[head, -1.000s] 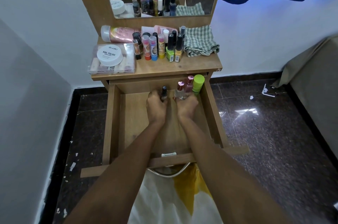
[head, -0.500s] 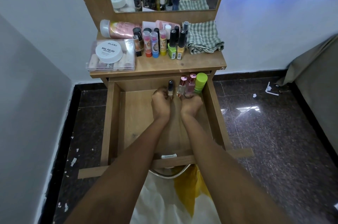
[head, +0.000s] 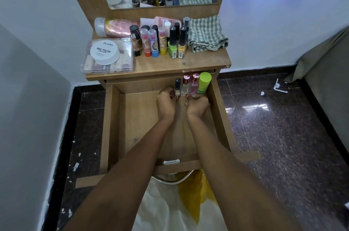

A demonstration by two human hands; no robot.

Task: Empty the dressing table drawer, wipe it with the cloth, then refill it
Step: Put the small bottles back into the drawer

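drawer (head: pixel 113 127): four bottles (head: pixel 186 85), two hands (head: pixel 167 104)

You have the wooden drawer (head: pixel 132 123) pulled fully open at frame centre, its floor mostly bare. Four bottles (head: pixel 190 85) stand upright in a row along its back wall, right of centre. The checked cloth (head: pixel 205 34) lies crumpled on the tabletop's right end.

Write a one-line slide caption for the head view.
Both hands, left hand and right hand, line bottles along the open drawer back wall.
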